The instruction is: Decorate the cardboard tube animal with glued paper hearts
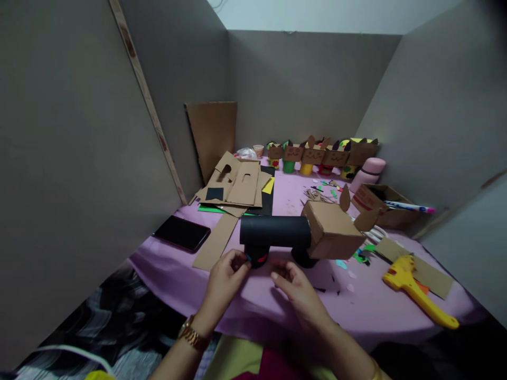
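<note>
A craft animal stands on the pink-covered table [368, 309]: a black tube body [275, 231] on short black legs, with a cardboard box head [331, 229] that has two ears. My left hand [225, 277] pinches at the front left leg [257, 258], where small red and blue paper bits show. A gold watch is on that wrist. My right hand [295, 287] is just right of that leg, fingers curled with the tips near the tabletop; what it holds, if anything, is too small to see.
A black phone [182, 232] lies at the left. Cut cardboard pieces [237, 184] are stacked behind. A row of finished cardboard animals [320, 155] lines the back wall. A yellow glue gun [415, 290] and a cardboard box with a pen [386, 203] are at the right. Cardboard walls enclose the table.
</note>
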Motion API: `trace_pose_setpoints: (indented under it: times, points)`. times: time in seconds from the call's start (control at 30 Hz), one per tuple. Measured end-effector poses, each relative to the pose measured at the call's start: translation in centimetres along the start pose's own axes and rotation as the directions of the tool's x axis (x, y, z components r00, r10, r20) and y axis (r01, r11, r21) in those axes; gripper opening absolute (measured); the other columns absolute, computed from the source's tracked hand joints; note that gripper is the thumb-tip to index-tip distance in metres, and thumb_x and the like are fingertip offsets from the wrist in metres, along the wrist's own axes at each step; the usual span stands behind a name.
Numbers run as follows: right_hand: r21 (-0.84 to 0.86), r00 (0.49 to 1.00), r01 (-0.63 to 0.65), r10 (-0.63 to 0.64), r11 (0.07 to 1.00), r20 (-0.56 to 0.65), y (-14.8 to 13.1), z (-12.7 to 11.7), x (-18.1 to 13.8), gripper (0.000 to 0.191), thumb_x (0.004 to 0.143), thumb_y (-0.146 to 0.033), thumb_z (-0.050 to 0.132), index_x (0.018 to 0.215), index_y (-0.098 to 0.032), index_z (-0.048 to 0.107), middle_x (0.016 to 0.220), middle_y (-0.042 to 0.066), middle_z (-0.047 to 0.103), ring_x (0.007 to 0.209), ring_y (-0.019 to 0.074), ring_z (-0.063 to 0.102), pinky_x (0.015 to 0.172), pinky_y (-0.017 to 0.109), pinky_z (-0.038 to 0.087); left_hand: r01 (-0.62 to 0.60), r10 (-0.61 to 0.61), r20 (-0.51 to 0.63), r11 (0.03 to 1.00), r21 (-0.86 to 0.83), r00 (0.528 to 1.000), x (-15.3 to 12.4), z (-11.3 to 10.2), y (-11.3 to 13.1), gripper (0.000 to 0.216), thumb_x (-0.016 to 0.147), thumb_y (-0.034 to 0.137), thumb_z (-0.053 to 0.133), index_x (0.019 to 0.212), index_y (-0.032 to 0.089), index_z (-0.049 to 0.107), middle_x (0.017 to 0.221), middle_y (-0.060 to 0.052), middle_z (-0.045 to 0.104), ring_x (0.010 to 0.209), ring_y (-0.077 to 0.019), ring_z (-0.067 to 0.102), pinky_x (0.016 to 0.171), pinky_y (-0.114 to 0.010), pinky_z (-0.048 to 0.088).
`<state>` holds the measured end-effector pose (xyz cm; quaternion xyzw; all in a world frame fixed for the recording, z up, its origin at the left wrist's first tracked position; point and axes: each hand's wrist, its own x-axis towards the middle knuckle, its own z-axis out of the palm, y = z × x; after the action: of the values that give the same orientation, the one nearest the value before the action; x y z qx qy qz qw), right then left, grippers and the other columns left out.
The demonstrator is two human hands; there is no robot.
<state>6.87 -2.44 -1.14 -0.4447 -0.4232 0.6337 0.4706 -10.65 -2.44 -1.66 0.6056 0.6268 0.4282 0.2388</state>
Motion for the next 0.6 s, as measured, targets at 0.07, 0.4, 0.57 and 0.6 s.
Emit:
trace_pose_setpoints:
  times: [0.07, 0.4, 0.57, 0.6]
  points:
    - [-0.001, 1.0, 0.002, -0.002, 1.0, 0.001, 0.06, -0.03, 0.01, 0.029, 0.064, -0.027, 0.07, 0.092, -0.02, 0.063, 0.082, 0.001, 0.06, 0.077, 0.0164, 0.053, 0.07, 0.028, 0.041, -0.003, 0.003, 0.003, 1.0, 0.004, 1.0, -0.17, -0.19, -0.02, 0.008, 0.073, 0.028, 0.056, 0.075, 0.02, 0.058, 0.07, 0.0, 0.062, 0.065, -0.0168, 0.056, 0.059, -0.025, 0.041]
    - [0.001, 1.0, 0.014, -0.014, 1.0, 0.008, 0.09, -0.13, -0.09, 0.027, 0.066, -0.026, 0.069, 0.091, -0.019, 0.062, 0.079, 0.0, 0.059, 0.076, 0.016, 0.053, 0.069, 0.027, 0.041, -0.003, 0.002, -0.047, 1.0, -0.003, 0.999, 0.14, -0.4, -0.02, 0.016, 0.077, 0.036, 0.054, 0.077, 0.02, 0.056, 0.07, 0.001, 0.06, 0.062, -0.0157, 0.055, 0.059, -0.025, 0.041]
    - [-0.001, 1.0, 0.016, -0.016, 1.0, 0.011, 0.14, -0.24, -0.06, 0.026, 0.066, -0.025, 0.069, 0.09, -0.018, 0.062, 0.076, -0.001, 0.057, 0.073, 0.0151, 0.052, 0.068, 0.026, 0.04, -0.002, 0.004, -0.045, 0.999, 0.034, 0.999, 0.33, -0.25, 0.31, 0.014, 0.075, 0.034, 0.055, 0.074, 0.02, 0.056, 0.066, 0.002, 0.059, 0.06, -0.0154, 0.054, 0.057, -0.024, 0.039]
    - [-0.001, 1.0, 0.013, -0.013, 1.0, 0.014, 0.13, -0.25, -0.1, 0.026, 0.067, -0.025, 0.068, 0.09, -0.018, 0.061, 0.076, -0.001, 0.057, 0.072, 0.0149, 0.052, 0.067, 0.026, 0.04, -0.001, 0.003, -0.044, 0.999, 0.044, 0.999, 0.25, -0.29, 0.37, 0.013, 0.074, 0.033, 0.055, 0.073, 0.02, 0.056, 0.066, 0.002, 0.059, 0.06, -0.0155, 0.054, 0.057, -0.025, 0.039]
